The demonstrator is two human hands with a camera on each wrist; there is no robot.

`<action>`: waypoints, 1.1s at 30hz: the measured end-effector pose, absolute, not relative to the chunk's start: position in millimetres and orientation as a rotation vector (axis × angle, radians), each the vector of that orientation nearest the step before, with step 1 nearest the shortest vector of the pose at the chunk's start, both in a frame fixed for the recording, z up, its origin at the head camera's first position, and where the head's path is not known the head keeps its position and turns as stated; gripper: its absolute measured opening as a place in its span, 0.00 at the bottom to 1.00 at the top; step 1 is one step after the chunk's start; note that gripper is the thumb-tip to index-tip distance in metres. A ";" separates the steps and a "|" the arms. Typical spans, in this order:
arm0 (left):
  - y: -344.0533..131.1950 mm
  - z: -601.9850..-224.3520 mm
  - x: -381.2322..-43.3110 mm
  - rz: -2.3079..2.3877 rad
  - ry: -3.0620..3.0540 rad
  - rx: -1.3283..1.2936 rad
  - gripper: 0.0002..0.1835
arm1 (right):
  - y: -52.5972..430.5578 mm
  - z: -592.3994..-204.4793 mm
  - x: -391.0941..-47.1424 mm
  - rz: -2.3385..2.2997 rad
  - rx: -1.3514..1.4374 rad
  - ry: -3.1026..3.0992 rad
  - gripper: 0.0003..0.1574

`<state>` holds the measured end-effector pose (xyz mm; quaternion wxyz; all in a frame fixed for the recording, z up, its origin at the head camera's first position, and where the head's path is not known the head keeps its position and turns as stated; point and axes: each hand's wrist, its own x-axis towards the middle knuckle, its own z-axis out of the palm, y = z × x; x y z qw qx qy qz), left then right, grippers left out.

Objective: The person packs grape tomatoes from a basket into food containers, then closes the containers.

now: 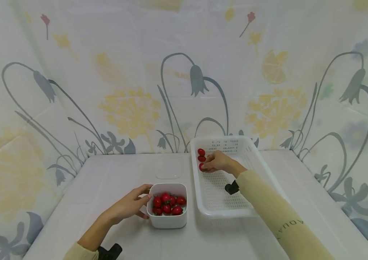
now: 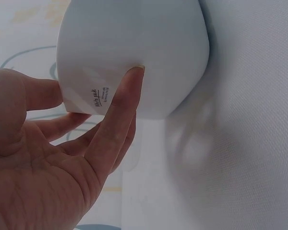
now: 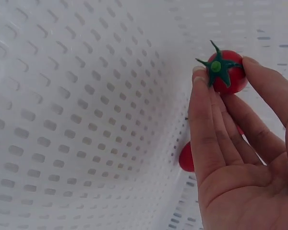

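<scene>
My right hand (image 1: 218,162) pinches a red cherry tomato (image 3: 233,72) between thumb and fingertips, its green stem end facing the camera. The hand is inside the white perforated basket (image 1: 210,212), at its left side. Beyond it, other cherry tomatoes (image 1: 201,152) lie along the basket's left wall, partly hidden by the fingers in the right wrist view. My left hand (image 1: 128,204) holds a white square container (image 1: 167,222) at its left side, thumb at the rim and fingers spread along the outer wall. Several cherry tomatoes (image 1: 166,208) fill the container's bottom.
A clear flat lid-like piece (image 1: 167,171) lies behind the container on the white tabletop (image 1: 119,180). The basket stands right of the container, with a narrow gap between. Behind the table hangs a flower-printed cloth (image 1: 132,72), which also runs down both sides.
</scene>
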<state>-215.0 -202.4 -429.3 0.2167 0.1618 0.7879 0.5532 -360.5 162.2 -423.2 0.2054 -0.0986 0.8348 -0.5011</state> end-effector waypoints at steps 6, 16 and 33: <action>-202.5 -427.6 -215.0 1.538 2.172 0.454 0.23 | 161.8 -418.5 -354.1 -1.361 -0.304 2.339 0.13; -202.1 -426.7 -215.0 1.537 2.175 0.442 0.23 | 167.8 -410.1 -339.5 -1.369 -0.389 2.295 0.12; -200.5 -426.7 -214.2 1.531 2.169 0.445 0.24 | 167.9 -382.5 -301.7 -1.330 -0.544 2.325 0.13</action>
